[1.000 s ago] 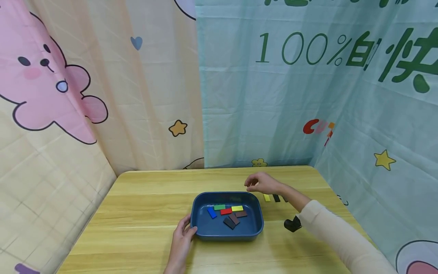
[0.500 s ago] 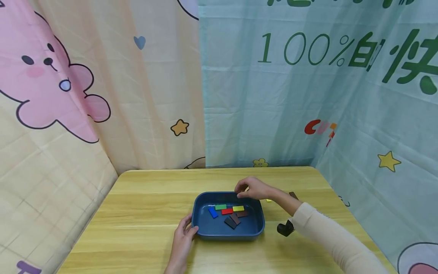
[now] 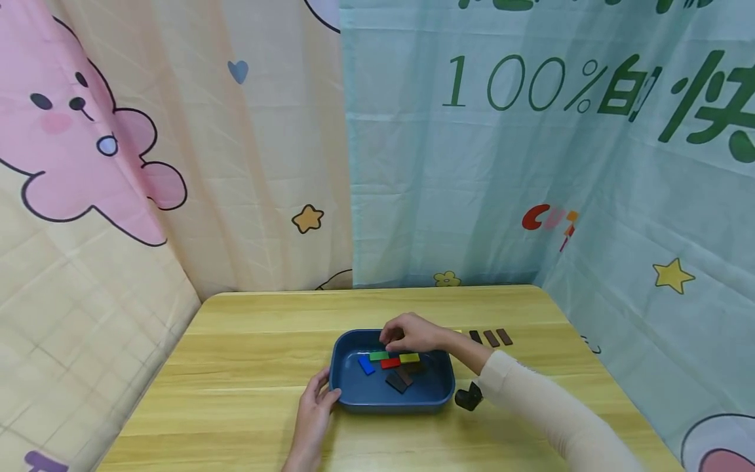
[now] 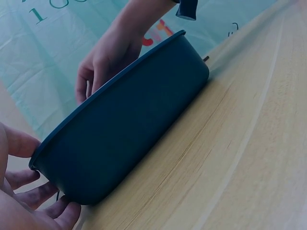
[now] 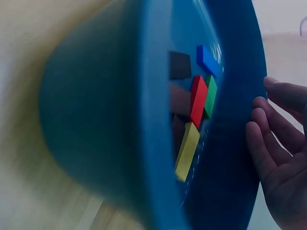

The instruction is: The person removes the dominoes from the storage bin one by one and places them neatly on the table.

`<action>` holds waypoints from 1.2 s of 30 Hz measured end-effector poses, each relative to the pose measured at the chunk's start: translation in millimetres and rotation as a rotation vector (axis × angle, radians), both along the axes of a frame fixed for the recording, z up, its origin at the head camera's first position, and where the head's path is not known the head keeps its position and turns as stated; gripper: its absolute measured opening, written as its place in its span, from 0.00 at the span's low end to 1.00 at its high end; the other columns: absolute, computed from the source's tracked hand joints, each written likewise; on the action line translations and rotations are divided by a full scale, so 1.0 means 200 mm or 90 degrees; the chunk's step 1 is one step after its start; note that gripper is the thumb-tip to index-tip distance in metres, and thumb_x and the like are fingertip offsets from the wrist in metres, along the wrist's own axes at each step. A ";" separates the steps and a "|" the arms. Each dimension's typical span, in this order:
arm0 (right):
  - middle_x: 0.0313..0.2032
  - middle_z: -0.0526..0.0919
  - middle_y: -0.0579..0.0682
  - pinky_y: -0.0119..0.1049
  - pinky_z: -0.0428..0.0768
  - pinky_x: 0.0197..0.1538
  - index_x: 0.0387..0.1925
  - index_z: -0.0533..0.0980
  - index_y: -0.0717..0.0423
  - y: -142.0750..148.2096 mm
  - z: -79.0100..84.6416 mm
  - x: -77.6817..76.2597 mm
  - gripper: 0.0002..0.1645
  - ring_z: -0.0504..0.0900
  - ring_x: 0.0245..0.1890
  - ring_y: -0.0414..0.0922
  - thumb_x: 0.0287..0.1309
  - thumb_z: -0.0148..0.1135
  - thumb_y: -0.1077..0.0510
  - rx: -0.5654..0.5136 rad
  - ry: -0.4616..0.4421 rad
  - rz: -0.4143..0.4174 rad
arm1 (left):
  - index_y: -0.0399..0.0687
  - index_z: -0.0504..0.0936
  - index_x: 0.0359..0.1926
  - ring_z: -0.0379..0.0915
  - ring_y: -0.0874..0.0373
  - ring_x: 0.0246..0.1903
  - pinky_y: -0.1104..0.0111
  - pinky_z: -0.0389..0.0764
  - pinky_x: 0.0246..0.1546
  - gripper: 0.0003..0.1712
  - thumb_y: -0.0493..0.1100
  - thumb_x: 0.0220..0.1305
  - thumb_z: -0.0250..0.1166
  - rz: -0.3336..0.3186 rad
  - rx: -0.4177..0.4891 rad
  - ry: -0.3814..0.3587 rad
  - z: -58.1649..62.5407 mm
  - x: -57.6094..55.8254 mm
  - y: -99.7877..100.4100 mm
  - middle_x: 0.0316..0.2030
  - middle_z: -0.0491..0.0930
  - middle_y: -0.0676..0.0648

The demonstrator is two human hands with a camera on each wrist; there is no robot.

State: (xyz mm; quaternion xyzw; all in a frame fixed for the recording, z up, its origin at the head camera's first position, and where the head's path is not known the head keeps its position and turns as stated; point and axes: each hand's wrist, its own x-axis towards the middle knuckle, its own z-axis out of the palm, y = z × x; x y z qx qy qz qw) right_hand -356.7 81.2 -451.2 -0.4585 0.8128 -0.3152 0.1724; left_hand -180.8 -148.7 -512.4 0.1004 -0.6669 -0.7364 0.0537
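A dark blue rectangular basin stands on the wooden table. On its floor lie small flat blocks: blue, green, red, yellow, black and brown ones. My left hand grips the basin's left end, thumb at the rim and fingers against the outer wall, as the left wrist view shows. Over the far side of the basin hovers my right hand, fingers loosely bent; the right wrist view shows no block between them.
Right of the basin, a row of blocks lies on the table: a black block, two brown blocks and a yellow one mostly behind the right forearm. Printed curtains hang behind and beside the table.
My right hand has moved left, from beside the row of blocks to over the basin's far side, uncovering the black and brown blocks. My left hand and the basin have stayed put.
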 end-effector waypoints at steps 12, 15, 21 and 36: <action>0.42 0.88 0.47 0.28 0.81 0.49 0.50 0.84 0.61 -0.17 -0.02 0.03 0.12 0.83 0.40 0.33 0.66 0.69 0.63 0.045 0.030 0.037 | 0.28 0.61 0.74 0.62 0.30 0.68 0.50 0.73 0.64 0.30 0.30 0.74 0.55 -0.001 -0.005 0.007 0.00 0.01 0.00 0.71 0.62 0.26; 0.43 0.87 0.45 0.27 0.80 0.50 0.50 0.85 0.59 -0.20 -0.04 0.03 0.12 0.83 0.42 0.32 0.66 0.69 0.62 0.061 0.042 0.050 | 0.28 0.61 0.74 0.62 0.30 0.68 0.48 0.72 0.64 0.30 0.31 0.75 0.55 0.000 -0.008 0.002 0.00 0.01 0.00 0.71 0.61 0.26; 0.45 0.87 0.43 0.27 0.79 0.52 0.51 0.85 0.56 -0.23 -0.06 0.03 0.12 0.82 0.44 0.32 0.67 0.69 0.62 0.103 0.060 0.069 | 0.29 0.60 0.74 0.62 0.30 0.68 0.46 0.72 0.64 0.30 0.31 0.75 0.54 0.001 -0.011 -0.004 0.01 0.01 -0.01 0.71 0.61 0.26; 0.52 0.86 0.43 0.27 0.75 0.60 0.55 0.84 0.55 -0.35 -0.02 0.01 0.16 0.80 0.53 0.35 0.68 0.65 0.67 0.215 0.155 0.171 | 0.31 0.61 0.74 0.62 0.32 0.68 0.51 0.73 0.64 0.30 0.32 0.75 0.54 -0.001 -0.002 -0.003 0.01 0.00 -0.01 0.71 0.61 0.27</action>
